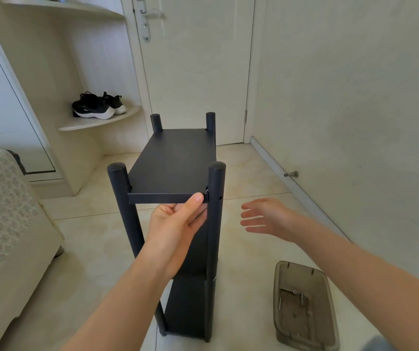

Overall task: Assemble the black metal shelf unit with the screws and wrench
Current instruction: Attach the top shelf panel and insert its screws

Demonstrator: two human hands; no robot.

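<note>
Standing upright on the beige tiled floor (249,178): one black metal shelf unit (175,160), four round posts, two flat panels showing. Gripping the front lip of its top panel with the left hand (175,224), thumb on the edge, fingers underneath. Hovering the right hand (266,216) just right of the unit, fingers spread, holding nothing. Lying on the floor right of the unit: one smoky translucent plastic tray (278,282) carrying a few small silver screws (295,292), too tiny for counting.
</note>
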